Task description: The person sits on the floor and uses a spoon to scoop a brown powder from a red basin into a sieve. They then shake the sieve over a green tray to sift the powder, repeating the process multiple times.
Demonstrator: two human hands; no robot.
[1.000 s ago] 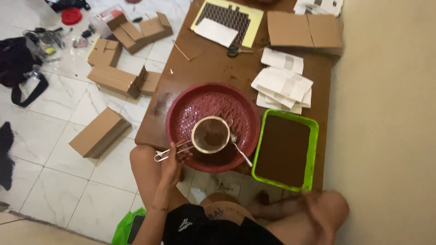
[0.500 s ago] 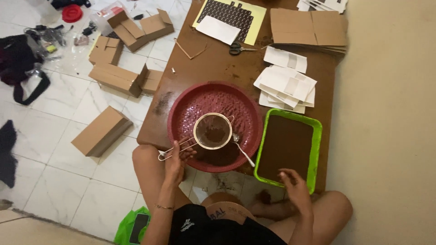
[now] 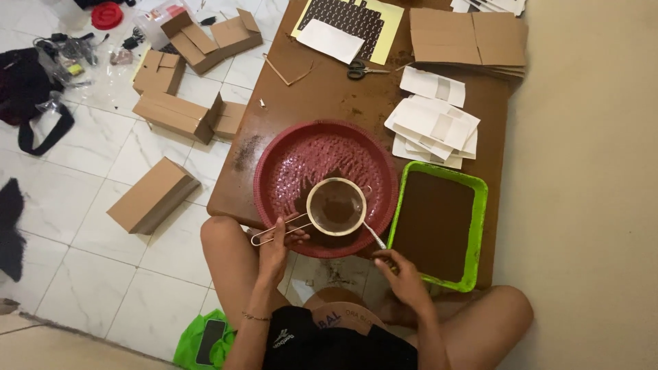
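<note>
Sieve (image 3: 336, 206), round w/ a wire handle, sits over the near half of the red basin (image 3: 326, 186) at the table's (image 3: 329, 96) near edge, w/ brown powder inside it. We see the left hand (image 3: 276, 241) closed around the wire handle at the basin's near-left rim. The right hand (image 3: 403, 273) is curled on the end of a spoon (image 3: 373, 236), whose other end touches the sieve's near-right side. Just right of the basin, at the near-right corner, lies a green tray (image 3: 478, 226) full of the same brown powder. Beyond the tray, along the right edge, a loose stack of white packets (image 3: 433, 123). Toward the far edge: scissors (image 3: 364, 70), flat cardboard sheets (image 3: 466, 38) in the far-right corner, and a dark patterned sheet on yellow paper (image 3: 384, 17). On the tiled floor left of the table we see several folded cardboard boxes (image 3: 152, 195), some stacked, some apart.
</note>
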